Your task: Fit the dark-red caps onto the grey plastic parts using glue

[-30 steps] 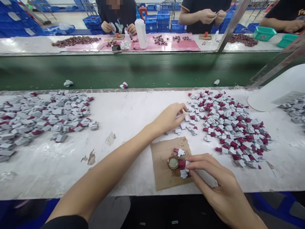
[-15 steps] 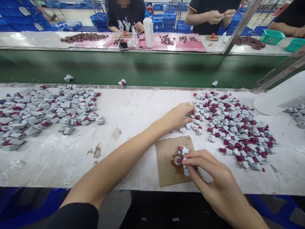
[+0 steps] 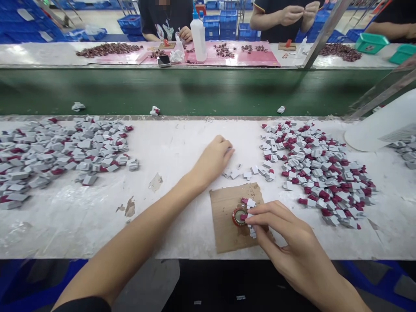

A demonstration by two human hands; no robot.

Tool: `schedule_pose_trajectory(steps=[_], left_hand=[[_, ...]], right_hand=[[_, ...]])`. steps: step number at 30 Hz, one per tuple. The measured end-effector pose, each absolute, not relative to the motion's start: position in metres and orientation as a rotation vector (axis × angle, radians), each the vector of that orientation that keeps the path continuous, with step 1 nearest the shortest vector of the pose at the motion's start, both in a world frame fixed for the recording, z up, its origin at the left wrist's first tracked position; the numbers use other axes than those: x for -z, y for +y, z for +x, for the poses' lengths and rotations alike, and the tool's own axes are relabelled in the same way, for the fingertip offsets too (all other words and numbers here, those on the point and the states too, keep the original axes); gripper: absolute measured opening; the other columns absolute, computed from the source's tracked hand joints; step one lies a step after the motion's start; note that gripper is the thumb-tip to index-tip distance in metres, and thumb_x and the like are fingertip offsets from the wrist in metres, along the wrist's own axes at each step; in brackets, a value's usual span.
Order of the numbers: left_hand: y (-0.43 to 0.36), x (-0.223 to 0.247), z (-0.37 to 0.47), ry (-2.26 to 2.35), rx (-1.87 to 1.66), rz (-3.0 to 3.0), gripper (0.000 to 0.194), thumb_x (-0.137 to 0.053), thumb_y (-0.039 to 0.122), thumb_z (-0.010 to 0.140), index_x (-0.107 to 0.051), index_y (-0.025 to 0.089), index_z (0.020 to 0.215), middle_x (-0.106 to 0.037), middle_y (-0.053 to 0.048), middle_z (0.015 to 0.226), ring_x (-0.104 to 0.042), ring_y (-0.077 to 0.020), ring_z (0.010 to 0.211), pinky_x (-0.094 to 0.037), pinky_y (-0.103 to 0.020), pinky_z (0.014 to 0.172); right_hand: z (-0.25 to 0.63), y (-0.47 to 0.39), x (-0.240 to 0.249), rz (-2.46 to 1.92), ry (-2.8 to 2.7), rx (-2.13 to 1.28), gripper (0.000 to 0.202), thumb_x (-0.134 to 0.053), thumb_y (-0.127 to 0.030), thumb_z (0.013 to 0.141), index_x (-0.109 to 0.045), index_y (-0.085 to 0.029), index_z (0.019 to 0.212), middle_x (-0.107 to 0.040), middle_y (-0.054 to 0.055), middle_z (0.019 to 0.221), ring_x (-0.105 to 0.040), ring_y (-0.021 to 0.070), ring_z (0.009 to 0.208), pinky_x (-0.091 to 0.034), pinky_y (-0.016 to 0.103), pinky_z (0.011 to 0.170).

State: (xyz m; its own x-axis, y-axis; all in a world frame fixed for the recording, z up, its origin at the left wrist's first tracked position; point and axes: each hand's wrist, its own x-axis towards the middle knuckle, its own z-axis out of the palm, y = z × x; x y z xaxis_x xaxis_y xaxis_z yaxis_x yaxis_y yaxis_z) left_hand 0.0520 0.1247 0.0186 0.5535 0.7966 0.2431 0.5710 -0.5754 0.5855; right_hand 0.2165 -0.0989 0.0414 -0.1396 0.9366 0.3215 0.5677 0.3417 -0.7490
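My right hand (image 3: 287, 234) pinches a small grey-and-maroon piece (image 3: 243, 217) between thumb and fingers. Its maroon end is over a red-rimmed bottle cap (image 3: 237, 216), which sits on a square of brown cardboard (image 3: 224, 234). More grey-and-maroon pieces (image 3: 249, 203) lie on the cardboard beside the cap, partly covered by my fingers. My left hand (image 3: 215, 158) is over the white table beyond the cardboard, its fingers curled closed. A sliver of grey shows at its fingertips, too little to name. Several loose grey pieces (image 3: 247, 175) lie between that hand and the right pile.
Large piles of grey-and-maroon pieces lie at left (image 3: 81, 149) and right (image 3: 328, 173). A big white container (image 3: 383, 125) stands at the far right. Beyond runs a green belt (image 3: 195, 89) with a few pieces on it, then another table (image 3: 276, 60) where other people work.
My left hand has drawn back to the left, away from the edge of the right pile, fingers curled. My right hand stays at the bottle cap. The view has shifted slightly.
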Motion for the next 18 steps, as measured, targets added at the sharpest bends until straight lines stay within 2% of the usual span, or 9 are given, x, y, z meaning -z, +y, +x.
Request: schedule_pose_trajectory(steps=[4, 8, 13, 18], left_hand=[[0.123, -0.018, 0.029, 1.246, -0.668, 2.288, 0.019, -0.056, 0.017, 0.106, -0.074, 0.013, 0.110, -0.065, -0.017, 0.121, -0.069, -0.0289, 0.098, -0.058, -0.052, 0.100], [0.119, -0.022, 0.020, 1.239, -0.656, 2.226, 0.018, -0.061, 0.013, 0.100, -0.077, 0.014, 0.107, -0.070, -0.015, 0.116, -0.072, -0.0303, 0.099, -0.060, -0.054, 0.103], [0.100, -0.039, 0.019, 1.026, -0.686, 1.867, 0.019, -0.074, 0.026, 0.100, -0.077, 0.017, 0.116, -0.081, -0.009, 0.107, -0.079, -0.0240, 0.092, -0.067, -0.043, 0.090], [0.069, -0.057, 0.024, 0.698, -0.740, 1.437, 0.022, -0.083, 0.033, 0.098, -0.080, 0.019, 0.116, -0.083, -0.008, 0.107, -0.080, -0.0209, 0.092, -0.067, -0.039, 0.094]], right_hand=[[0.214, -0.097, -0.044, -1.322, -1.829, -0.606, 0.024, -0.059, -0.006, 0.109, -0.073, -0.025, 0.116, -0.078, 0.007, 0.113, -0.075, 0.0226, 0.108, -0.063, 0.035, 0.089], [0.214, -0.096, -0.048, -1.324, -1.796, -0.638, 0.024, -0.062, -0.009, 0.108, -0.076, -0.026, 0.116, -0.080, 0.006, 0.114, -0.076, 0.0219, 0.109, -0.065, 0.034, 0.090], [0.227, -0.082, -0.057, -1.344, -1.453, -0.766, 0.015, -0.074, -0.022, 0.107, -0.085, -0.032, 0.110, -0.085, 0.003, 0.113, -0.080, 0.0225, 0.112, -0.068, 0.034, 0.096], [0.236, -0.057, -0.054, -1.229, -1.002, -0.829, 0.010, -0.086, -0.029, 0.101, -0.090, -0.033, 0.109, -0.088, 0.002, 0.116, -0.084, 0.0227, 0.112, -0.070, 0.035, 0.099]])
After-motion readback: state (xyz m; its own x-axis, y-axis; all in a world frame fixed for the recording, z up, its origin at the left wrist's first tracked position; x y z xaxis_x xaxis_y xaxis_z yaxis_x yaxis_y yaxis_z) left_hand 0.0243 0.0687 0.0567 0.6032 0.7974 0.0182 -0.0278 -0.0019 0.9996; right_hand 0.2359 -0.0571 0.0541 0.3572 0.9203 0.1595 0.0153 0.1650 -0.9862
